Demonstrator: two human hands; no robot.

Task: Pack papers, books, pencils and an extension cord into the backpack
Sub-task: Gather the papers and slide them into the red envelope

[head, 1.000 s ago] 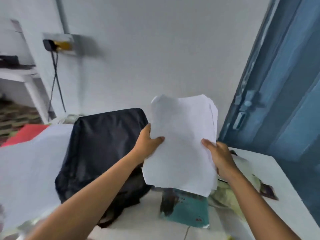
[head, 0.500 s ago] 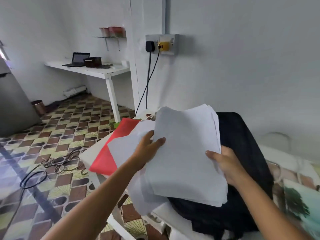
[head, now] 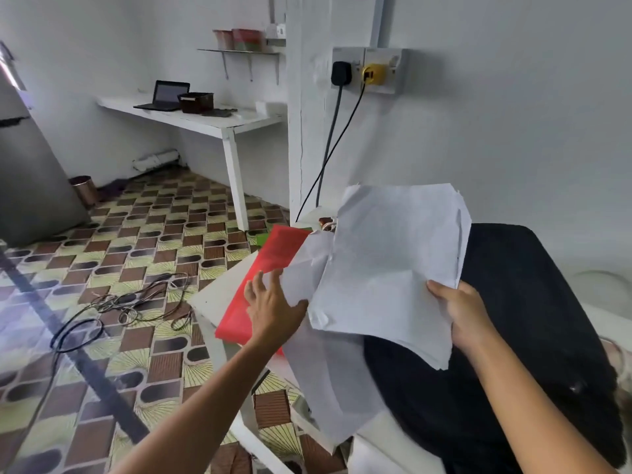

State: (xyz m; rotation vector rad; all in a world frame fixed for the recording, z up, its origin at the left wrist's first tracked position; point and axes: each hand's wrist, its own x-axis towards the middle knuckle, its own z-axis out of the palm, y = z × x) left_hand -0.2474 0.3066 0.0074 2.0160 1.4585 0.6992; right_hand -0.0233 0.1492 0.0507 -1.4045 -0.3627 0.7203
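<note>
My right hand (head: 458, 313) grips a thick stack of white papers (head: 386, 268) by its right edge, holding it tilted above the black backpack (head: 519, 302), which lies on the white table (head: 219, 297). My left hand (head: 270, 302) is off the stack, fingers spread. It touches the loose white sheets (head: 328, 371) that lie over a red folder (head: 273, 265) near the table's left edge. These sheets hang over the table's front. The backpack's opening is hidden behind the stack.
Tangled dark cords (head: 136, 302) lie on the patterned floor to the left. A wall socket (head: 367, 70) holds a black and a yellow plug, with cables running down behind the table. A white desk with a laptop (head: 169, 95) stands at the far wall, a grey appliance (head: 30, 165) at the left.
My left hand has let go of the paper stack and moved left and down onto the loose sheets. My right hand alone keeps the stack. The view has swung left.
</note>
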